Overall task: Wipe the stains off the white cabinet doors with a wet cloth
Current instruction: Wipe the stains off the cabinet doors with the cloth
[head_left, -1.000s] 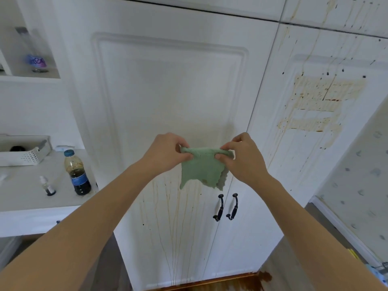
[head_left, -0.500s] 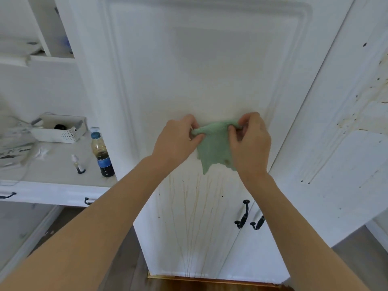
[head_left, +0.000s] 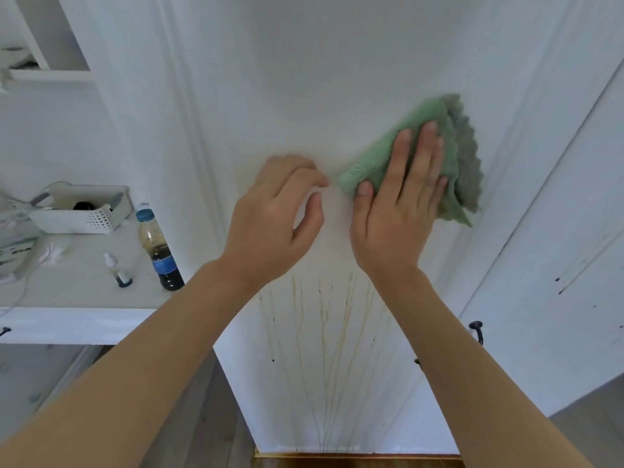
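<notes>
Where the raised moulding frames the lower part of the white cabinet door [head_left: 304,79], the green cloth [head_left: 435,157] lies folded flat against the painted panel. Cloth: soft, nubbly terry-like weave, pale green, bunched into a rough triangle with a scalloped edge along its right side and a greyer fold behind.

Right hand [head_left: 398,211]: palm down on the cloth, fingers [head_left: 427,153] straight and close together, thumb laid along the cloth's lower left corner. Pressing, not clutching; nothing is curled round the fabric.

Left hand [head_left: 277,221]: just left of the cloth, fingers loosely curled, thumb apart from them. It holds nothing. Whether its fingertips touch the door cannot be told; the outline is blurred.

Door surface: matte white, smooth, with stepped profile edges. Below both hands, thin brownish-yellow drip stains [head_left: 324,349] run in near-vertical streaks to the door's bottom edge, with a few small dark specks among them. A faint yellowish haze sits on the panel around the left hand.

Neighbouring door [head_left: 557,265] at right: same white finish, dark spots and a thin dark streak. A dark curved metal handle [head_left: 476,331] shows beside the right forearm.

Left of the cabinet, a white countertop [head_left: 74,292] carries a clear plastic bottle [head_left: 158,248] with a blue cap, blue label and dark liquid in its lower part; a small dropper bottle [head_left: 118,273] near it; and a white perforated plastic basket [head_left: 84,209] further back. Wooden flooring shows as a brown strip under the door.
</notes>
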A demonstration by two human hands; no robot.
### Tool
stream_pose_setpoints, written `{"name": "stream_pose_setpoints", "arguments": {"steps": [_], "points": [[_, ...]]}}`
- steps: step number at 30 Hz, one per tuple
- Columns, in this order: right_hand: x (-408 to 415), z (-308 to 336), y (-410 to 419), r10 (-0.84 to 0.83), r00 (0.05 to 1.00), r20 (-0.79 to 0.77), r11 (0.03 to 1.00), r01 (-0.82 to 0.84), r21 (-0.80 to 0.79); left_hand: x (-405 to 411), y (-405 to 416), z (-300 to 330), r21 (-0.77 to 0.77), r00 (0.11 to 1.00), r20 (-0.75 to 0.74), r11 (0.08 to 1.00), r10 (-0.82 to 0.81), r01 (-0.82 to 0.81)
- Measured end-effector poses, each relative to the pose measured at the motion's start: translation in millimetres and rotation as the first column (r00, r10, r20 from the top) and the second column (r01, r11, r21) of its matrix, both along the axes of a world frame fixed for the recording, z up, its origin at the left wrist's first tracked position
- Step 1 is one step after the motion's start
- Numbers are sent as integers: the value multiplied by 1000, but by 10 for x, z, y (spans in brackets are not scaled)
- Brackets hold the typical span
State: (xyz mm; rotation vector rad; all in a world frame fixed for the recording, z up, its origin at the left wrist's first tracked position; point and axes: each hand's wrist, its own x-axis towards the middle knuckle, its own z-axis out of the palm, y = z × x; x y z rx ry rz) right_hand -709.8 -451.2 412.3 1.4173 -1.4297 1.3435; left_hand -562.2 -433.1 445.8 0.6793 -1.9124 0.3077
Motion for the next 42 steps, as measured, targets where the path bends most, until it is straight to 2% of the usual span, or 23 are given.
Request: {"name": "stream_pose_setpoints", "arguments": {"steps": [2, 5, 10, 16, 19, 21, 23, 25, 27, 29, 32, 35, 37, 39, 40, 42], "points": [[-15, -19, -56, -56, 998, -33, 998, 55, -26, 109, -91, -119, -103, 998, 60, 994, -21, 27], [-62, -170, -95, -75, 989, -126, 996, 68, -52, 214, -166, -355, -122, 989, 145, 992, -2, 20], [-144, -931, -59, 25, 909, -417, 999, -5, 49, 325, -237, -727, -156, 975, 96, 970, 201, -185], [-211, -2215, -57, 111, 781, -614, 993, -65, 97, 416, -369, -1295, -186, 966, -17, 949, 258, -256], [-273, -2467, -86, 169, 752, -637, 985, -108, 134, 521, -448, -1559, -196, 960, -42, 940, 277, -279], [-260, -2282, -94, 185, 751, -633, 983, -153, 106, 586, -484, -1672, -212, 961, -66, 938, 267, -275], [-161, -1757, -144, 154, 800, -580, 982, -188, 2, 602, -509, -1714, -241, 968, -117, 939, 224, -246], [13, -1118, -212, 110, 886, -450, 985, -157, -67, 579, -525, -1707, -238, 971, -184, 952, 152, -194], [221, -791, -229, 61, 937, -345, 989, -104, -106, 586, -533, -1774, -246, 959, -260, 952, 113, -179], [332, -869, -269, 19, 945, -328, 988, -69, -141, 598, -569, -1859, -266, 952, -263, 937, 154, -225], [420, -1469, -272, 10, 914, -406, 986, -76, -145, 655, -632, -2011, -301, 936, -217, 894, 275, -333], [476, -2094, -250, 85, 839, -538, 985, -150, -79, 736, -655, -2179, -317, 902, -205, 846, 380, -429], [458, -2257, -197, 146, 762, -631, 982, -189, -1, 818, -658, -2239, -307, 899, -193, 845, 394, -437], [396, -2117, -192, 159, 716, -680, 982, -189, 31, 847, -664, -2268, -297, 907, -187, 858, 378, -419], [400, -1930, -212, 132, 736, -665, 985, -172, 5, 850, -668, -2256, -298, 909, -186, 860, 374, -415], [527, -1439, -260, 55, 833, -551, 989, -121, -85, 851, -668, -2254, -302, 910, -188, 860, 369, -411]]}}
